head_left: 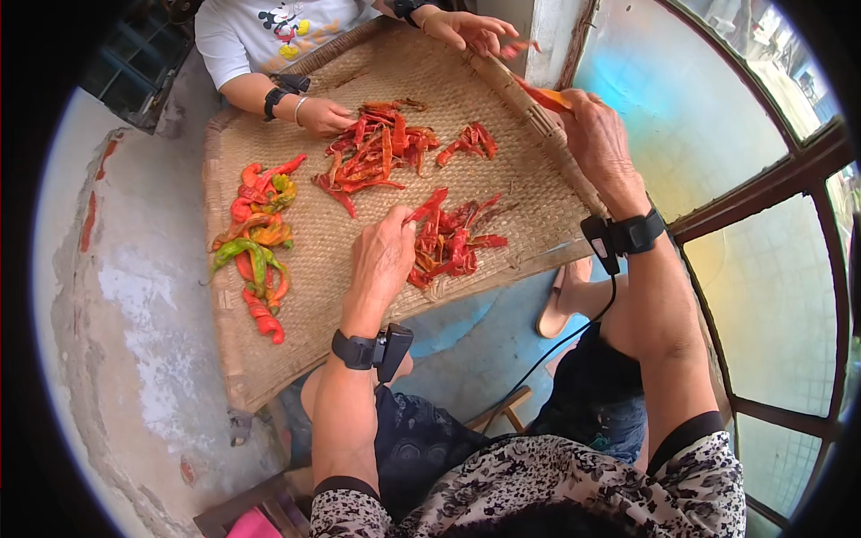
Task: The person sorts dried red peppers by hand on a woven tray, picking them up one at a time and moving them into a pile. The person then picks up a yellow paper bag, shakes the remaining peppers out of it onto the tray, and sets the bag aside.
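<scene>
My left hand [384, 254] is closed over the near part of a woven tray [314, 296], pinching a dried red chili pepper [428, 203] by one end. Beside it lies a heap of dried red chilies [453, 242]. Out past the tray's right rim, my right hand [596, 139] is closed on an orange-red chili pepper [543, 95], which points toward the far side. A larger heap of red chilies [381, 152] sits farther back, with a small cluster [468, 142] to its right. Fresher red, orange and green peppers [256, 235] line the tray's left side.
Across the tray, another person's hand [325, 117] touches the larger heap; their other hand [471, 32] is over the far right corner, near a red chili. Framed windows [762, 296] stand close on my right, a worn wall [152, 296] on the left. A cable [547, 354] hangs from my right wrist.
</scene>
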Demonstrator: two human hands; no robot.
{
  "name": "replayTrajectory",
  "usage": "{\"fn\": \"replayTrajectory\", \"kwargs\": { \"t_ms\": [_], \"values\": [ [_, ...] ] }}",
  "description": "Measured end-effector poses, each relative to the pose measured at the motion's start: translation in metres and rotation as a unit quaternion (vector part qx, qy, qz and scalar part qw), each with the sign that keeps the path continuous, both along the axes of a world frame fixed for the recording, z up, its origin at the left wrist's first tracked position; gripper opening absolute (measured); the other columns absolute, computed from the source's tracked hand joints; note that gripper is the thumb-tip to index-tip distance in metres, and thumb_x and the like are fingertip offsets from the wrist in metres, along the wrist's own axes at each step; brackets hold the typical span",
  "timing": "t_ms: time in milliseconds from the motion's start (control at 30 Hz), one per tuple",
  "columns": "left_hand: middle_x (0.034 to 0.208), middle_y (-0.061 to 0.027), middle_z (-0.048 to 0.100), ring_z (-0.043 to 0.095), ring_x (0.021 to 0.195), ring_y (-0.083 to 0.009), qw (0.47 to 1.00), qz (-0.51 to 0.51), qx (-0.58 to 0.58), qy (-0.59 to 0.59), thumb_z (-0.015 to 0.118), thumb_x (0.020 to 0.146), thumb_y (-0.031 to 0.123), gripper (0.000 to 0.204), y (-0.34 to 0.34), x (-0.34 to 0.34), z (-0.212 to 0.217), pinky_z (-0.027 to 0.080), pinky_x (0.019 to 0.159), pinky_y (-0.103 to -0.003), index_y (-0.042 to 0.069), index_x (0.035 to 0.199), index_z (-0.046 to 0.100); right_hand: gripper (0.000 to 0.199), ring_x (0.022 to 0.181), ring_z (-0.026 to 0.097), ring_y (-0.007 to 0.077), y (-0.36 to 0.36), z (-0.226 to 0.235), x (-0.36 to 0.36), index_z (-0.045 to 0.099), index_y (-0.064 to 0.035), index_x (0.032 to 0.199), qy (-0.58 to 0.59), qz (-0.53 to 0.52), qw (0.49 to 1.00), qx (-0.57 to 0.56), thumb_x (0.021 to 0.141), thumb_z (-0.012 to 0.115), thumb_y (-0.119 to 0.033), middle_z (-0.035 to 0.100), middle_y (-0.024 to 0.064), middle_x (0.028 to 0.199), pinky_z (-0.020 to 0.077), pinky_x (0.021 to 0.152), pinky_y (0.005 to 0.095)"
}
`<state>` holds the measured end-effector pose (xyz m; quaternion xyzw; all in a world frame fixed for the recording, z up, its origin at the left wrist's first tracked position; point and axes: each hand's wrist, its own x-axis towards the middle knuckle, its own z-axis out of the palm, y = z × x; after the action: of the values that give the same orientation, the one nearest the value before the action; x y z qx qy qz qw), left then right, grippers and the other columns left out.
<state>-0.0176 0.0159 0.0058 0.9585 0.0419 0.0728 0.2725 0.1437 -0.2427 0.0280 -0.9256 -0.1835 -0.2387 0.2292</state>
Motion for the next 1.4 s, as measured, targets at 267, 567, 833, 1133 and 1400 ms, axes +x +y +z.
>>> {"fn": "replayTrajectory", "kwargs": {
  "t_ms": [267, 567, 833, 1133, 1400],
  "values": [
    [0.083, -0.0184, 0.064, 0.059, 0.08, -0.038, 0.996, -0.028, 0.013, -0.081, 0.056, 0.088, 0.013, 0.013, -0.014, 0.01, 0.004, 0.046, 0.07, -0.046, 0.003, 0.095, 0.058, 0.039, 0.096, 0.054, 0.0295, 0.049, -0.017, -0.053, 0.056, -0.0073, 0.116, 0.001, 0.251, 0.966, -0.053, 0.078, 0.063, -0.008, 0.055, 0.0125, 0.103, 0.0525, 0.077, 0.0394],
    [0.101, -0.019, 0.062, 0.06, 0.093, -0.0368, 0.987, 0.018, -0.012, -0.157, 0.06, 0.086, 0.011, 0.032, -0.015, 0.011, -0.002, 0.048, 0.078, -0.042, 0.006, 0.116, 0.052, 0.01, 0.071, 0.062, 0.029, 0.051, -0.018, -0.057, 0.053, -0.005, 0.079, 0.014, 0.241, 0.965, -0.107, 0.081, 0.059, -0.012, 0.06, 0.0089, 0.075, 0.052, 0.062, 0.039],
    [0.1, -0.0189, 0.065, 0.058, 0.095, -0.0364, 0.998, -0.04, 0.04, 0.001, 0.064, 0.085, 0.021, 0.04, -0.014, 0.006, -0.008, 0.046, 0.082, -0.045, 0.003, 0.118, 0.053, 0.026, 0.093, 0.059, 0.0326, 0.008, -0.005, -0.008, 0.062, -0.0072, 0.106, -0.104, 0.004, 0.994, -0.039, 0.081, 0.058, -0.006, 0.063, 0.0139, 0.094, 0.0501, 0.078, 0.0408],
    [0.095, -0.0196, 0.066, 0.064, 0.087, -0.0368, 0.997, -0.017, -0.062, -0.049, 0.06, 0.084, 0.005, 0.032, -0.02, 0.016, -0.015, 0.05, 0.075, -0.043, 0.006, 0.116, 0.054, 0.01, 0.09, 0.062, 0.0329, 0.059, -0.034, -0.045, 0.062, -0.0036, 0.088, 0.177, 0.303, 0.913, -0.206, 0.081, 0.059, -0.011, 0.061, 0.0145, 0.087, 0.0527, 0.074, 0.042],
    [0.088, -0.0165, 0.067, 0.067, 0.076, -0.0225, 0.966, 0.035, -0.244, -0.081, 0.054, 0.088, 0.004, 0.021, -0.007, 0.012, -0.012, 0.051, 0.069, -0.033, 0.001, 0.109, 0.058, 0.003, 0.083, 0.061, 0.0305, 0.049, -0.021, -0.036, 0.059, -0.0044, 0.079, 0.091, 0.274, 0.943, -0.164, 0.079, 0.058, -0.008, 0.059, 0.0123, 0.081, 0.0521, 0.068, 0.0411]
  ]
}}
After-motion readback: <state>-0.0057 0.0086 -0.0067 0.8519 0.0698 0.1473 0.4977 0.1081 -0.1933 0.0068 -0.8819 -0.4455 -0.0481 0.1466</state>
